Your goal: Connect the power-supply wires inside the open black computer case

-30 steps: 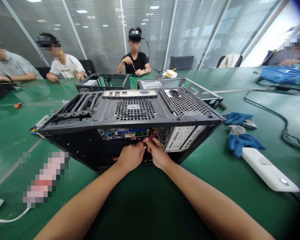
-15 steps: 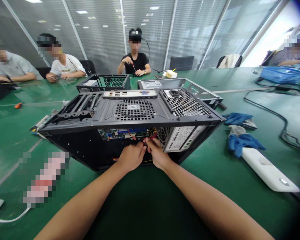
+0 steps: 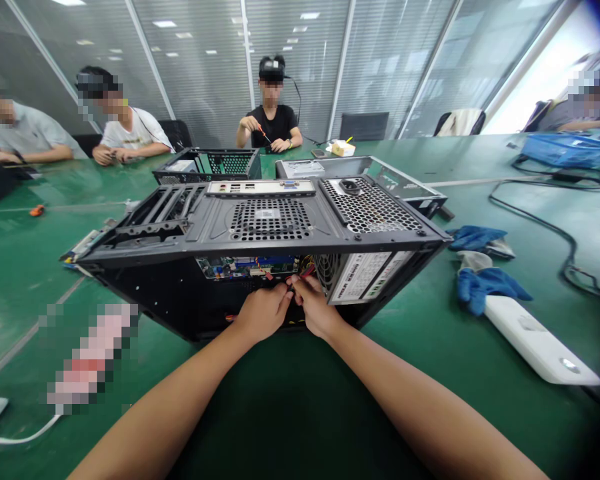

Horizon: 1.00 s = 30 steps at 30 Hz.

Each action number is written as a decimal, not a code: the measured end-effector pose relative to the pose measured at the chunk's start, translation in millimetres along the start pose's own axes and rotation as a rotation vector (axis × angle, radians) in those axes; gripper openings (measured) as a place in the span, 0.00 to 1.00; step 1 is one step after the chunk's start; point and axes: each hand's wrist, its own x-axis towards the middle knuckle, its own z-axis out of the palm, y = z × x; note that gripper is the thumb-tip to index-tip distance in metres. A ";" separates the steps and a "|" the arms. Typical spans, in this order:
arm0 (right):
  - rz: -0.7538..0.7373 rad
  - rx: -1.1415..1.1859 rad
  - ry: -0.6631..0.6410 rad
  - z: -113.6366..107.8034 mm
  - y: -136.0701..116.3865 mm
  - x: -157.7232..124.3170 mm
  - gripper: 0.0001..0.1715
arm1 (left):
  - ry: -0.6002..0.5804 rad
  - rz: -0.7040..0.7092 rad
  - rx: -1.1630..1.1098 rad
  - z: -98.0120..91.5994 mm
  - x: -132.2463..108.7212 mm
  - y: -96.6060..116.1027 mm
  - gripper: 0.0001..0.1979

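A black computer case (image 3: pixel 215 230) lies in front of me, its back panel facing up and its near side uncovered. Both hands are at that opening, fingertips pinched together almost touching. My left hand (image 3: pixel 265 310) is closed, and what its fingers hold is hidden. My right hand (image 3: pixel 317 310) is closed beside it, with a red cable (image 3: pixel 307 270) running into its fingers. Behind the hands the motherboard (image 3: pixel 230 268) shows inside the case. To their right sits the power supply (image 3: pixel 363 277), with a white label and a fan grille.
Two more opened cases, one black (image 3: pixel 210 163) and one grey (image 3: pixel 405 180), stand behind. On the right are blue gloves (image 3: pixel 490 287), a white power strip (image 3: pixel 540 340), black cable (image 3: pixel 555 227) and a blue basket (image 3: pixel 570 150). Several people sit around the green table (image 3: pixel 25 267).
My hands stay in nearly the same place at the case opening. Across the table, a person's hand with a screwdriver has shifted slightly.
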 end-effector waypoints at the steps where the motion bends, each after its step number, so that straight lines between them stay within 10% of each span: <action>1: 0.001 -0.004 0.002 0.1 -0.1 0.0 0.26 | -0.003 -0.010 0.028 -0.3 -0.3 1.1 0.16; 30: 0.001 0.004 0.008 -0.1 0.8 1.0 0.26 | -0.025 -0.065 0.081 -1.3 -1.0 5.8 0.16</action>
